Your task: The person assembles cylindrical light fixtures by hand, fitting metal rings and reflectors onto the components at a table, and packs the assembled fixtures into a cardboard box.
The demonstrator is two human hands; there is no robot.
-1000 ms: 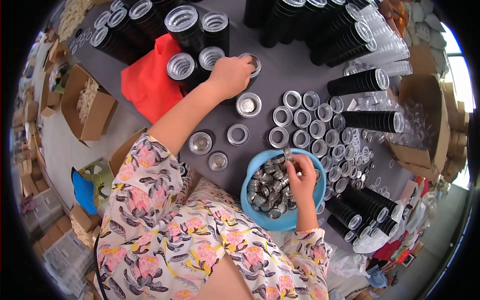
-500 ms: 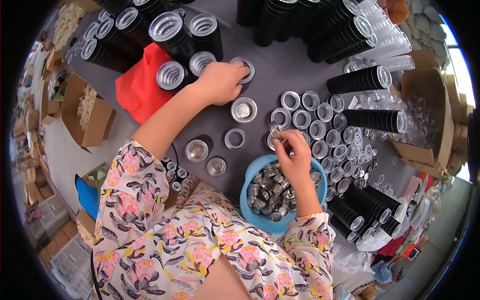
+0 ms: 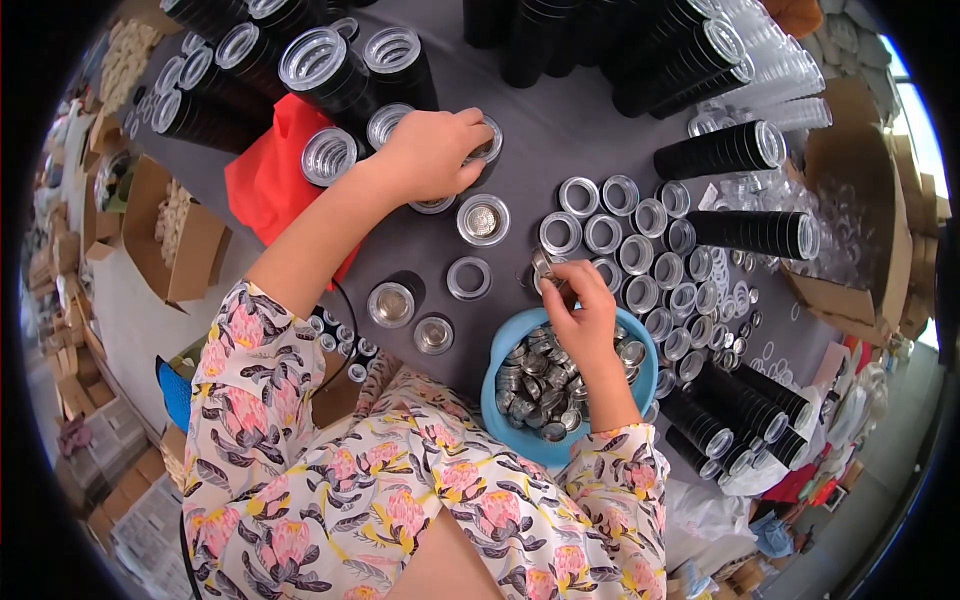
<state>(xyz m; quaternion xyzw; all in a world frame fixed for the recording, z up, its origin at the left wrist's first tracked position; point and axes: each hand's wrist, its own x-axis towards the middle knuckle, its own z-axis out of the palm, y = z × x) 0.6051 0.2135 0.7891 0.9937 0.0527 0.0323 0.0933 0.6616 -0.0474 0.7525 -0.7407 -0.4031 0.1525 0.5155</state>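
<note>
My left hand [image 3: 425, 155] reaches over a black cylinder with a clear rim [image 3: 490, 140], its fingers bent over the top and the thumb along the near side. Above the blue basin [image 3: 490, 400], my right hand [image 3: 580, 305] pinches a small shiny metal cap [image 3: 542, 264], tilted nearly on edge. Many similar metal caps [image 3: 540, 380] fill the basin. Between my hands stands a clear-rimmed round container [image 3: 483, 219] with a silvery mesh-like centre. Nearer to me are a loose clear ring [image 3: 469, 278] and two more round containers, one wide [image 3: 391, 303] and one small [image 3: 434, 333].
Clear round cups [image 3: 603, 234] cluster in rows right of centre. Black stacks [image 3: 755, 235] lie beyond them, and more black stacks [image 3: 325, 65] stand at the far left beside a red cloth [image 3: 265, 180]. A cardboard box [image 3: 850, 190] of clear parts sits at the right edge.
Both hands keep their grips. The left hand and the stacks near it appear slightly further left as the view shifts. The right hand with its metal cap has moved slightly left.
</note>
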